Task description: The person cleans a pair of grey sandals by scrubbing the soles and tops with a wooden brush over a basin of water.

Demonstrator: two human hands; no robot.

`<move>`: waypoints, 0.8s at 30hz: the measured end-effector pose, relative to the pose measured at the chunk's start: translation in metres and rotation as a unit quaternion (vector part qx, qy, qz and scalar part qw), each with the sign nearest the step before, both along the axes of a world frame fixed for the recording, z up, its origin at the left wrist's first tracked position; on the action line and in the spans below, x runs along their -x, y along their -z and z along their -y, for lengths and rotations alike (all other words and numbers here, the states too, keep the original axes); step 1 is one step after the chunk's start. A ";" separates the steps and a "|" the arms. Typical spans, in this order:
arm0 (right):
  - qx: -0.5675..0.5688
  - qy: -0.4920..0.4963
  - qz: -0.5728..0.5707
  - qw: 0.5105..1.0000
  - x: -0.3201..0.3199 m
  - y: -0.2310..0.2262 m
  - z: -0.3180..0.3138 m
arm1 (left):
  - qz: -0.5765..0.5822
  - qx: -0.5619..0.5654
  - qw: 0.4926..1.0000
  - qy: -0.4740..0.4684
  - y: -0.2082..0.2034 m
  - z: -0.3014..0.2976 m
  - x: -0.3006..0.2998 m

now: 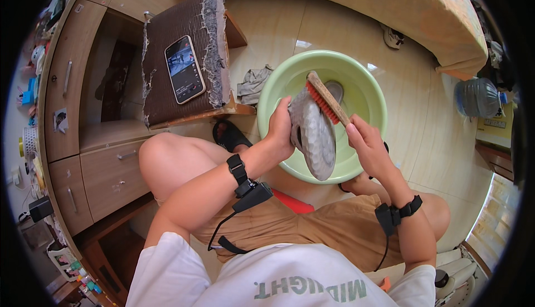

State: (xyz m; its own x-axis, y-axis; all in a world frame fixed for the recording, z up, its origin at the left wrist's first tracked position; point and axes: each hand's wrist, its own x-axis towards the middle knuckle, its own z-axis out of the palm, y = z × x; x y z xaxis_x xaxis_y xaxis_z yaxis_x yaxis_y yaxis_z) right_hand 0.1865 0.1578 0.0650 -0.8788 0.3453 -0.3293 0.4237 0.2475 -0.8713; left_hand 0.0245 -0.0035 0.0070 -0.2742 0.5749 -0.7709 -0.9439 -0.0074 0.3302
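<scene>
A grey shoe (315, 139) with a pale, bumpy sole is held over a light green basin (267, 103). My left hand (280, 130) is closed round one side of it, the thumb pointing up along the edge. In my right hand (365, 142) is the end of a wooden scrubbing brush (327, 96), its reddish bristles turned toward the shoe's upper end; whether they touch cannot be made out. Inside the basin, partly behind the brush, lies another grey shoe (334, 91). Water seems to stand in the basin.
To the left, a phone (184, 69) with a lit screen lies on a worn brown stool (159, 50). A grey cloth (254, 84) is beside the basin. Wooden drawers (111, 183) line the left; a large water bottle (477, 98) stands at right. A covered bed (384, 0) edges the far side.
</scene>
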 end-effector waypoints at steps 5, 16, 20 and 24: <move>-0.007 0.018 -0.003 1.000 0.001 0.005 0.002 | -0.021 0.016 0.999 -0.022 0.005 -0.005 -0.005; -0.017 0.038 0.023 0.999 0.005 0.004 0.001 | -0.019 0.005 1.000 -0.017 0.011 -0.003 -0.006; -0.042 0.028 0.041 0.998 0.003 0.004 -0.004 | -0.011 0.024 1.000 -0.010 0.005 -0.003 -0.008; -0.029 0.012 0.007 0.999 0.005 -0.004 0.003 | -0.001 0.003 1.000 -0.011 0.001 0.000 -0.006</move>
